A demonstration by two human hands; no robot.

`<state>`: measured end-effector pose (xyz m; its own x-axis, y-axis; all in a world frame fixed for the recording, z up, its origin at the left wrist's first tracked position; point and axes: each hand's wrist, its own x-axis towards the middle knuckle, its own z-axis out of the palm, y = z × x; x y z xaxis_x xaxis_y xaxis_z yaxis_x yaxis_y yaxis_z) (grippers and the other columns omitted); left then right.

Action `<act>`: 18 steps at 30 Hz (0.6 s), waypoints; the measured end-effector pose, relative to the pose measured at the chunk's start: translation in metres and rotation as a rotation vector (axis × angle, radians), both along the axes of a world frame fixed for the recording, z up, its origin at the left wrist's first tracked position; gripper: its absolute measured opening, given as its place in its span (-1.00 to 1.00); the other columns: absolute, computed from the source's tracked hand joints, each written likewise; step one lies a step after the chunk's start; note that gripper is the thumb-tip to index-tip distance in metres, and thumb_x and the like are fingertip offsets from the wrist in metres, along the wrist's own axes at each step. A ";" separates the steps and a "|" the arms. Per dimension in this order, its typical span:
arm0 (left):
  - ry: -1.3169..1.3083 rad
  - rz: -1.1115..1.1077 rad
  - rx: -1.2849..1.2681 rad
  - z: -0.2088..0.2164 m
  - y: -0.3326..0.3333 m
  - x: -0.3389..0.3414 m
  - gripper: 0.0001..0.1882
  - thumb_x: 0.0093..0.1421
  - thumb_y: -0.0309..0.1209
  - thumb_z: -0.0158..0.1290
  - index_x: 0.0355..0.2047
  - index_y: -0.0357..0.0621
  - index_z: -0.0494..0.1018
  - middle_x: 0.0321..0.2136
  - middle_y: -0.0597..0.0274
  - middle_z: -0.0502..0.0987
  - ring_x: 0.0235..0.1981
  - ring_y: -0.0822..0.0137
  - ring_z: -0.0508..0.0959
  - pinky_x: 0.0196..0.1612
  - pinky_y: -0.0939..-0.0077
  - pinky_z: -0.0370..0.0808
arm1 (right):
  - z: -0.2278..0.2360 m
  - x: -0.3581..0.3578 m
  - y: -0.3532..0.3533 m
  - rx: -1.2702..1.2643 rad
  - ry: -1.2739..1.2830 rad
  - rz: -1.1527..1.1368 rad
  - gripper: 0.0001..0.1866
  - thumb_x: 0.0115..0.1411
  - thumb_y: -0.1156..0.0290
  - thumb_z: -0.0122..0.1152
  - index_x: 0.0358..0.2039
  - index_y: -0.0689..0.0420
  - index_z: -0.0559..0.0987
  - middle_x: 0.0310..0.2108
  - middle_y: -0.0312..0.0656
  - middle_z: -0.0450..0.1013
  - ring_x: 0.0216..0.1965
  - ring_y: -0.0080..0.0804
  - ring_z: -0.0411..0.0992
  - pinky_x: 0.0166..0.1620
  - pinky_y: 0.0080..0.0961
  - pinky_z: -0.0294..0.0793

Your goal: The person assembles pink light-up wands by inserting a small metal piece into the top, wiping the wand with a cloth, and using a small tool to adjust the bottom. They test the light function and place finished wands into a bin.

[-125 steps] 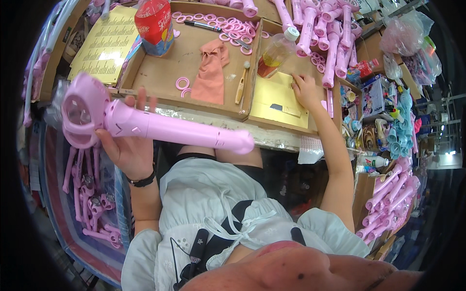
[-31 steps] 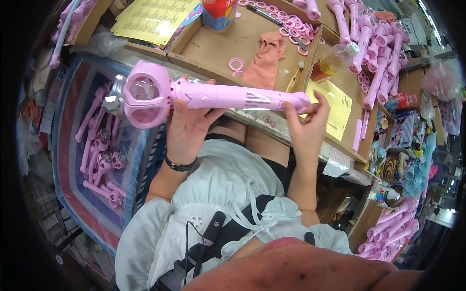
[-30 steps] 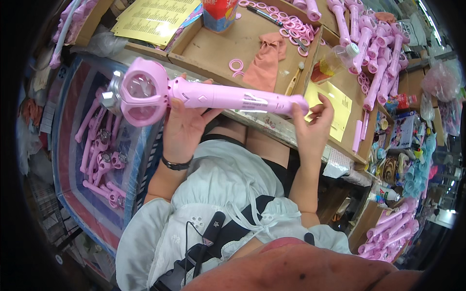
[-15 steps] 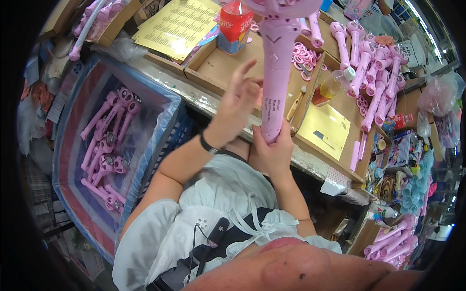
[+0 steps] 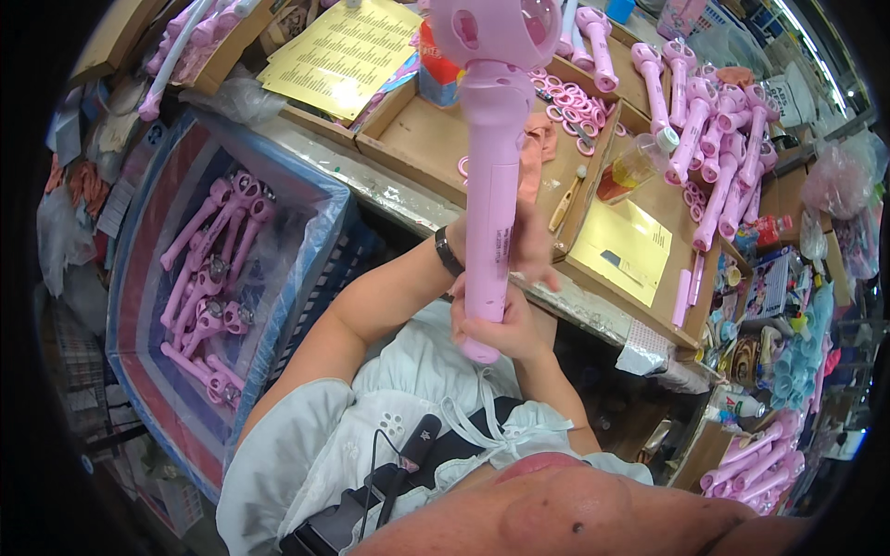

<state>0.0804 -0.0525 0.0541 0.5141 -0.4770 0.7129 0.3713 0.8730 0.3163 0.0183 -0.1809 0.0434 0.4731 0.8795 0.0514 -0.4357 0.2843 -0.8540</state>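
At centre, the right hand (image 5: 513, 332) clasps an upright, round-headed, smooth pink plastic wand (image 5: 493, 176), the left hand (image 5: 532, 243) too blurred to tell its grip.

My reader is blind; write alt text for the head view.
The right hand grips a pink toy wand by its handle; the left hand is partly behind it. More wands lie in a lined basket at left.

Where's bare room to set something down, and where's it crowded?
The tray looks mostly bare at its left, bordered by the red container and the held wand. Crowded: the tray's far right, under pink rings, and the wand heap farther right.
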 end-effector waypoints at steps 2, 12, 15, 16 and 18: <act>0.073 0.142 0.147 -0.002 0.006 -0.002 -0.58 0.21 -0.07 -0.11 -0.54 -0.18 0.43 -0.65 0.12 0.48 -0.59 0.25 0.54 -0.13 0.17 0.48 | 0.000 0.002 -0.004 -0.104 -0.042 -0.052 -0.57 0.05 0.48 0.25 -0.08 0.25 0.33 -0.42 -0.27 0.44 -0.43 -0.54 0.45 -0.32 -0.57 0.43; 0.181 1.339 0.996 -0.016 -0.009 -0.052 -0.56 0.20 -0.51 -0.03 0.06 -0.28 0.10 -0.19 0.13 0.44 -0.25 0.35 0.52 -0.15 0.45 0.47 | -0.030 0.007 0.004 -0.685 -0.777 -0.789 -0.45 -0.05 0.38 0.29 -0.03 0.23 0.35 -0.34 0.03 0.49 -0.36 -0.09 0.51 -0.29 -0.35 0.49; 0.393 1.125 0.909 -0.017 -0.001 -0.054 -0.51 0.18 -0.37 0.04 0.05 -0.23 0.13 -0.25 0.15 0.43 -0.33 0.37 0.51 -0.23 0.44 0.48 | -0.039 0.000 0.000 -0.629 -0.659 -0.640 -0.52 -0.04 0.46 0.28 -0.10 0.27 0.36 -0.32 -0.07 0.48 -0.35 -0.35 0.49 -0.28 -0.46 0.47; 0.426 0.988 0.733 -0.017 0.005 -0.054 -0.53 0.17 -0.35 0.05 0.02 -0.23 0.16 -0.28 0.16 0.44 -0.35 0.38 0.50 -0.25 0.45 0.49 | -0.042 -0.001 -0.002 -0.519 -0.438 -0.480 -0.52 -0.05 0.46 0.28 -0.10 0.26 0.36 -0.34 -0.09 0.48 -0.36 -0.37 0.49 -0.29 -0.47 0.46; 0.534 0.718 0.374 -0.015 0.014 -0.051 -0.56 0.15 -0.29 0.07 -0.04 -0.21 0.23 -0.35 0.19 0.45 -0.39 0.41 0.48 -0.29 0.48 0.49 | -0.047 0.000 -0.012 -0.259 -0.030 -0.126 -0.50 -0.07 0.47 0.29 -0.09 0.23 0.36 -0.38 -0.13 0.46 -0.39 -0.40 0.47 -0.32 -0.49 0.45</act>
<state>0.0299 -0.0382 0.0387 0.9834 -0.0719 0.1666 -0.0352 0.8249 0.5642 0.0180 -0.1928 -0.0035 0.5809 0.7997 -0.1518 -0.3841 0.1048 -0.9173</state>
